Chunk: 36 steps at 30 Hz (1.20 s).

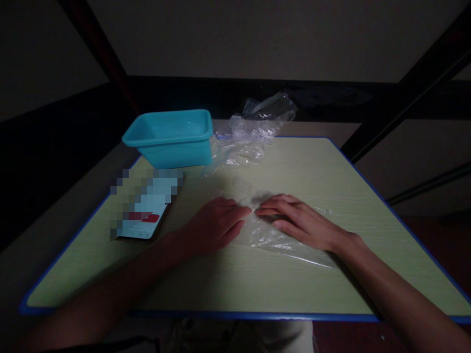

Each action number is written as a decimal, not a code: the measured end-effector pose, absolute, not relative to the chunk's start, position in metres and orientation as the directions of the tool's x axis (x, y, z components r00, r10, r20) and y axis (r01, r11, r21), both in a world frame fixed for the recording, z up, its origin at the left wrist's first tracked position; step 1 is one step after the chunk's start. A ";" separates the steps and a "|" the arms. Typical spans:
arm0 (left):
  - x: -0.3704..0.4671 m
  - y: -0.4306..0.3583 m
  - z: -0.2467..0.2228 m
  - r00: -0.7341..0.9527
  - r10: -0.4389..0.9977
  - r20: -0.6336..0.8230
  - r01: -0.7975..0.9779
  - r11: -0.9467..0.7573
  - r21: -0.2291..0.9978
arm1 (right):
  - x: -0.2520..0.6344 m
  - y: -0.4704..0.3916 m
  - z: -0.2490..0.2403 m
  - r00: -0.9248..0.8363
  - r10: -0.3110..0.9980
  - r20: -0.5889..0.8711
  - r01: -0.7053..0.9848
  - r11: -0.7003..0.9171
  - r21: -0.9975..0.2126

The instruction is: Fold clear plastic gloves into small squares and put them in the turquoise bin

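A clear, thin plastic bag (pixel 274 239) lies flattened and wrinkled on the table in front of me. My left hand (pixel 219 223) rests palm down at its left end, index finger stretched to the right and thumb apart from it. My right hand (pixel 303 223) lies over the bag's middle, fingers reaching left and thumb set apart, touching the plastic. The fingertips of both hands come close together over a creased part of the bag. Neither hand visibly pinches it, though the undersides of the fingers are hidden.
On the left of the table (pixel 353 196), a phone (pixel 142 229) lies with its screen lit, partly blurred. Behind it stands a turquoise plastic basin (pixel 180 153). More crumpled clear plastic bags (pixel 257 125) sit beside the basin at the far edge. The table has a blue rim.
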State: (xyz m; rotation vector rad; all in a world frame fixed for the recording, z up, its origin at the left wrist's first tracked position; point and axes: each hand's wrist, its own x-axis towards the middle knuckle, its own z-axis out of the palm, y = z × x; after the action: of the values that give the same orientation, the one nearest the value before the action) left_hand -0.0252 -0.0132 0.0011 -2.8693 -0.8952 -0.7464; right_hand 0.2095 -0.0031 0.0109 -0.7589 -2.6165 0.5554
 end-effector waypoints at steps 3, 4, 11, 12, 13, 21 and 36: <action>-0.027 -0.012 0.003 0.707 0.515 0.485 0.546 -0.833 0.088 | 0.210 -0.003 0.011 -0.794 0.563 0.230 0.428 0.785 -0.447; -0.028 -0.011 0.005 0.701 0.525 0.482 0.557 -0.826 0.089 | 0.210 -0.002 0.012 -0.791 0.564 0.238 0.427 0.787 -0.446; -0.039 -0.013 0.028 0.669 0.710 0.220 0.714 -0.696 0.075 | 0.233 -0.001 0.024 -0.727 0.626 0.282 0.533 0.774 -0.343; -0.039 -0.014 0.029 0.669 0.719 0.187 0.722 -0.689 0.065 | 0.239 -0.004 0.026 -0.725 0.635 0.266 0.556 0.768 -0.318; -0.039 -0.015 0.029 0.670 0.724 0.162 0.727 -0.684 0.053 | 0.246 -0.008 0.027 -0.719 0.646 0.255 0.580 0.761 -0.292; -0.034 -0.022 0.025 0.665 0.734 0.138 0.735 -0.676 0.049 | 0.282 -0.048 0.023 -0.685 0.704 0.191 0.672 0.711 -0.210; -0.031 -0.017 0.020 0.674 0.732 0.104 0.734 -0.679 0.025 | 0.270 -0.100 0.025 -0.735 0.656 0.171 0.632 0.754 -0.178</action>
State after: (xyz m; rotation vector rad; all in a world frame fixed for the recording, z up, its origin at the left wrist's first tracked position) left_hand -0.0308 -0.0169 0.0200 -2.8563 -1.2505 -0.1647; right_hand 0.2699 -0.1000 0.0249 -1.0165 -2.7295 0.1590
